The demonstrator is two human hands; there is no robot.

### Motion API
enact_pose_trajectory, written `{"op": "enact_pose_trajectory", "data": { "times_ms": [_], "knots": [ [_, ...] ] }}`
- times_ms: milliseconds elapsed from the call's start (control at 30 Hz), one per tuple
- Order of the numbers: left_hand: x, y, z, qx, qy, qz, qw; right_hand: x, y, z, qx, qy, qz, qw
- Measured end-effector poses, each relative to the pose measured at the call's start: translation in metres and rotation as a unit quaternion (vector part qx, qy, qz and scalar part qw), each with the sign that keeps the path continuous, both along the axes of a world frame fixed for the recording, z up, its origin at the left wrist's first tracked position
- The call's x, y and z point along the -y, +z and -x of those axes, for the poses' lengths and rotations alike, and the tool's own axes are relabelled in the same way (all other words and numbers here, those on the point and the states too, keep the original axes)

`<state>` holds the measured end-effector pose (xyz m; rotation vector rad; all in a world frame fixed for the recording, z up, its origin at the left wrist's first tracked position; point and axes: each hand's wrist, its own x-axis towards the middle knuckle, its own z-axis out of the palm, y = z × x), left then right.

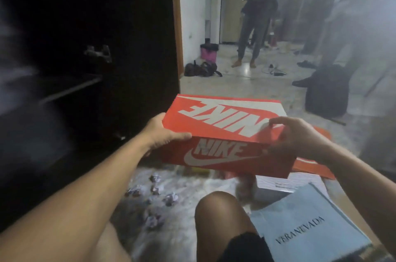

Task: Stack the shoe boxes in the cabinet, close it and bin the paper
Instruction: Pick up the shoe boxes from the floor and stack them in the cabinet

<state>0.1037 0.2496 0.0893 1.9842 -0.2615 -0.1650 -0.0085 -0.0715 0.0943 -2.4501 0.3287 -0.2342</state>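
L hand (165, 133) + R hand (293, 135) grip orange shoe box (225, 133) ends.

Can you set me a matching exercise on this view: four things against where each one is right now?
Things:
1. orange Nike shoe box
2. light blue VERANEVADA box
3. crumpled paper balls
4. black backpack

Places:
A. standing on the floor, far right
B. scattered on the floor before the dark cabinet
C. held up between the left hand and right hand
D. lying beside the right knee

Pairs: 1-C, 2-D, 3-B, 4-A
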Motion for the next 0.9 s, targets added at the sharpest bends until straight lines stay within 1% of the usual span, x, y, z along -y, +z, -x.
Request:
{"op": "enact_pose_trajectory", "data": {
  "times_ms": [133,200,400,667,900],
  "knots": [
    [-0.054,-0.012,-0.004,-0.029,0.06,-0.023,0.997,-0.043,-0.006,-0.04,-0.016,0.064,0.039,0.997],
    [-0.079,-0.019,-0.006,-0.049,0.084,-0.035,0.995,-0.065,-0.009,-0.058,-0.029,0.096,0.04,0.994],
    [-0.141,-0.042,-0.011,-0.07,0.168,-0.074,0.981,-0.128,-0.026,-0.113,-0.06,0.177,0.055,0.981],
    [-0.21,-0.08,-0.018,-0.109,0.234,-0.071,0.963,-0.213,-0.061,-0.188,-0.129,0.275,0.089,0.949],
    [-0.258,-0.114,-0.036,-0.125,0.314,-0.098,0.936,-0.287,-0.093,-0.251,-0.172,0.324,0.126,0.922]
  ]
}}
